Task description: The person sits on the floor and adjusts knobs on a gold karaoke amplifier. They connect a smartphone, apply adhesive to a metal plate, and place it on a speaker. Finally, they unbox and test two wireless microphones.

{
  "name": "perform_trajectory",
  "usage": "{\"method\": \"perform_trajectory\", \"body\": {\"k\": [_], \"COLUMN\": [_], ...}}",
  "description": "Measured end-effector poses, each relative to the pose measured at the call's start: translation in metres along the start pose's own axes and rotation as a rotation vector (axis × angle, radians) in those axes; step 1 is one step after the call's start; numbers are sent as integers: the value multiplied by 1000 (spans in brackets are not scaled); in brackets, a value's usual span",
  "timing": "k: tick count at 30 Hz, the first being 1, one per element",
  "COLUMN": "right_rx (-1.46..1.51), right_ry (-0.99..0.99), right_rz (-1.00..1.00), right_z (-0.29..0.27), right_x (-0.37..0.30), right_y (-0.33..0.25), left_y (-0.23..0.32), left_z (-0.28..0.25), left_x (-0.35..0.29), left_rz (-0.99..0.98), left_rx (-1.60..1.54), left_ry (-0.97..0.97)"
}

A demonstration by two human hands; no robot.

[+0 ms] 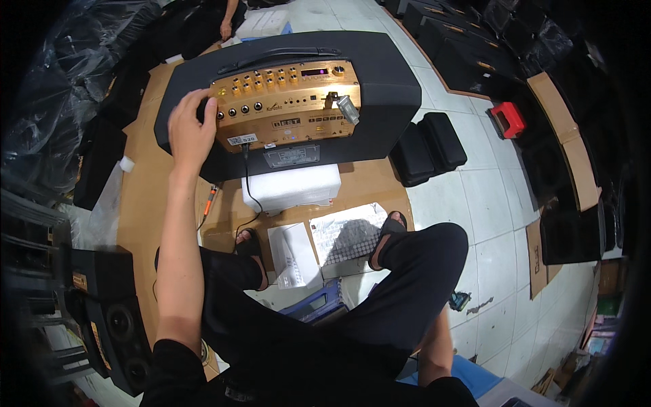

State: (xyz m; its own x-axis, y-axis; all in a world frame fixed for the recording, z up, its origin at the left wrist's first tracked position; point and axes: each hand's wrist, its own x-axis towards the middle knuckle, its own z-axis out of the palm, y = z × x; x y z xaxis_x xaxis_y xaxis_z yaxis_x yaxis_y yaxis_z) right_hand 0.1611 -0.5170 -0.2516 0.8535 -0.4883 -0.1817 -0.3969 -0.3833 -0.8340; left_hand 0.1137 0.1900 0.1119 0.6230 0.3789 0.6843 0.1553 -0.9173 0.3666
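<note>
A large black speaker (380, 81) lies in front of me with its gold control panel (298, 102) facing up toward me. Rows of gold knobs, several jacks and a small lit display sit on that panel. My left hand (191, 125) rests at the panel's left end, thumb and fingers apart, with nothing seen between them. A black cable (248, 178) is plugged into the panel's lower edge. At the panel's right side a small clear-and-metal piece (348, 110) sticks out. My right forearm (435, 346) passes down beside my right leg, which hides the hand.
White foam (291, 186) lies below the speaker on cardboard, near an orange-handled tool (211, 198). Label sheets (346, 234) lie between my feet. Two black cases (428, 149) and a red object (506, 120) stand right. Another person's hand (226, 29) shows at the far side.
</note>
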Motion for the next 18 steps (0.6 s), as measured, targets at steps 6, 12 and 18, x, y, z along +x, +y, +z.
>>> {"method": "perform_trajectory", "body": {"k": [6,12,18], "right_rx": [-557,-758,-812], "right_ry": [-236,-181,-141], "right_rz": [-45,-88,-126], "right_z": [87,82,77], "right_x": [-102,-125,-129], "right_y": [51,65,77], "left_y": [-3,2,14], "left_z": [10,12,3], "left_x": [-5,-8,-5], "left_rz": [65,94,44], "left_rx": [205,239,11], "left_ry": [78,69,59]}}
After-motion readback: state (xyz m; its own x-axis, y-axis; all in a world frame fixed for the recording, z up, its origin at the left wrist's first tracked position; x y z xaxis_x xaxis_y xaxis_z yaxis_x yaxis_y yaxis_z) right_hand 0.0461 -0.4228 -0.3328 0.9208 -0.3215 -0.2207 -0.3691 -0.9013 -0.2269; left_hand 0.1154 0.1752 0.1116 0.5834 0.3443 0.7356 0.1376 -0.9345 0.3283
